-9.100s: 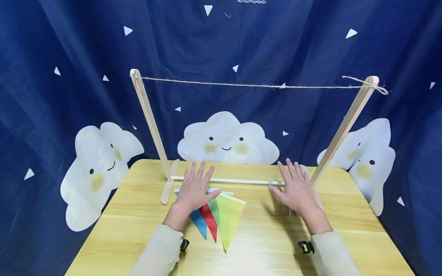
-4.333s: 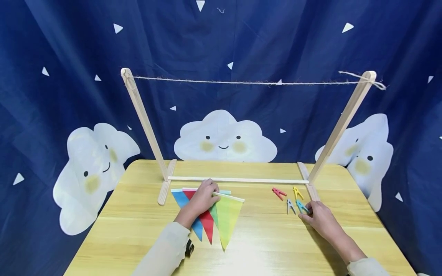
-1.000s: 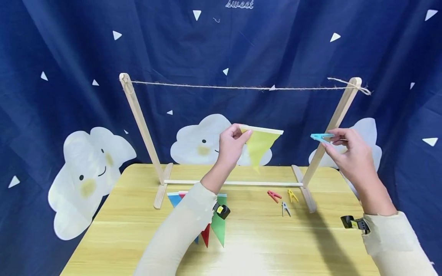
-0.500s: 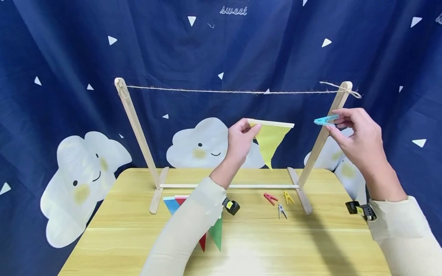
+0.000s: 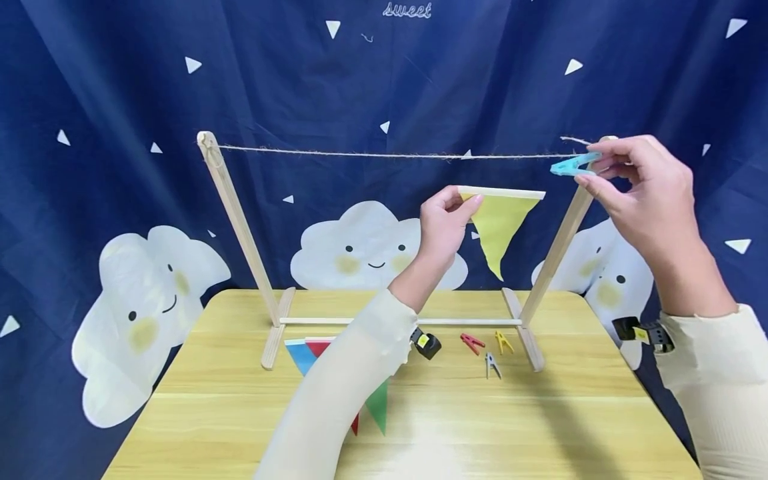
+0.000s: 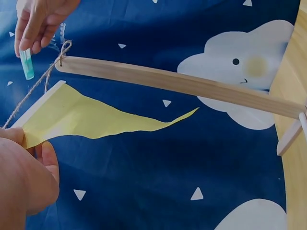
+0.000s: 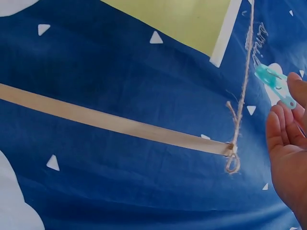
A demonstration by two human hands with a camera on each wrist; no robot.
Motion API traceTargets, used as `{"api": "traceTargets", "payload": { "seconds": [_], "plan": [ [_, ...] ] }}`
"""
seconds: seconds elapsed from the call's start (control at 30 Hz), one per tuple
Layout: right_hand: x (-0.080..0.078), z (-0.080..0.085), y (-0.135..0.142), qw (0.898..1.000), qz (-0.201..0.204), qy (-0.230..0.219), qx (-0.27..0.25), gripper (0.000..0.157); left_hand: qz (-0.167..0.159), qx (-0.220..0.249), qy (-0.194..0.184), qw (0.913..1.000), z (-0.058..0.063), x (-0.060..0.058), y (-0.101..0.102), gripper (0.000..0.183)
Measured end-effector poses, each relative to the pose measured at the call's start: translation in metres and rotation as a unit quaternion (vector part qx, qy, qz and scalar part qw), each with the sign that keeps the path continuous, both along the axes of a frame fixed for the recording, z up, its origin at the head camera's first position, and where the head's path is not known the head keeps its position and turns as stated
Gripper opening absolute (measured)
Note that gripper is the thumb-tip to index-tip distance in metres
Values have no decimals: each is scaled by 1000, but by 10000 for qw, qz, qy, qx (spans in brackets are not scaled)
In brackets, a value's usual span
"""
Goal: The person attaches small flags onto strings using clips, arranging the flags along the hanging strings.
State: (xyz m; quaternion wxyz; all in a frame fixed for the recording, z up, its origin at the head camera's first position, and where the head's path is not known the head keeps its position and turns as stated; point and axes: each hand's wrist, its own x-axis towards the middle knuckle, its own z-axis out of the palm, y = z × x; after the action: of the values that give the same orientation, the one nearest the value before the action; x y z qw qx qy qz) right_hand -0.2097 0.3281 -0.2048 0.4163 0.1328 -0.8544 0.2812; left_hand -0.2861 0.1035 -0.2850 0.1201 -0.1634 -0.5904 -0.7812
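My left hand (image 5: 447, 223) pinches a yellow triangular pennant (image 5: 503, 220) by the left end of its white top edge. The pennant hangs point down, a little below the twine (image 5: 360, 155) in the head view. Between thumb and fingers, my right hand (image 5: 651, 187) holds a light blue clothespin (image 5: 573, 165) near the right end of the twine. In the right wrist view the clothespin (image 7: 274, 84) is apart from the twine (image 7: 245, 81), and so is the pennant (image 7: 192, 24).
A wooden stand with a left post (image 5: 240, 227) and right post (image 5: 558, 253) carries the twine. On the table (image 5: 198, 400) lie a red clothespin (image 5: 472, 344), a yellow one (image 5: 503, 342) and a grey one (image 5: 493, 366). Blue (image 5: 302, 353), red and green pennants (image 5: 378, 405) lie partly under my left arm.
The yellow pennant and blue clothespin have left the table in my hands. Over the last second both hands have risen toward the twine and moved right.
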Motion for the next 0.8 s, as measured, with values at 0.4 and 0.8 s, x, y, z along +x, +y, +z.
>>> {"api": "traceTargets", "payload": {
  "seconds": [0.4, 0.8],
  "plan": [
    [-6, 43, -1, 9917, -196, -253, 1246, 39, -61, 208, -176, 9996, 9, 1, 23, 14],
    [-18, 64, 10, 9737, -553, -1036, 1952, 38, -42, 532, -219, 9983, 16, -6, 43, 12]
  ]
}}
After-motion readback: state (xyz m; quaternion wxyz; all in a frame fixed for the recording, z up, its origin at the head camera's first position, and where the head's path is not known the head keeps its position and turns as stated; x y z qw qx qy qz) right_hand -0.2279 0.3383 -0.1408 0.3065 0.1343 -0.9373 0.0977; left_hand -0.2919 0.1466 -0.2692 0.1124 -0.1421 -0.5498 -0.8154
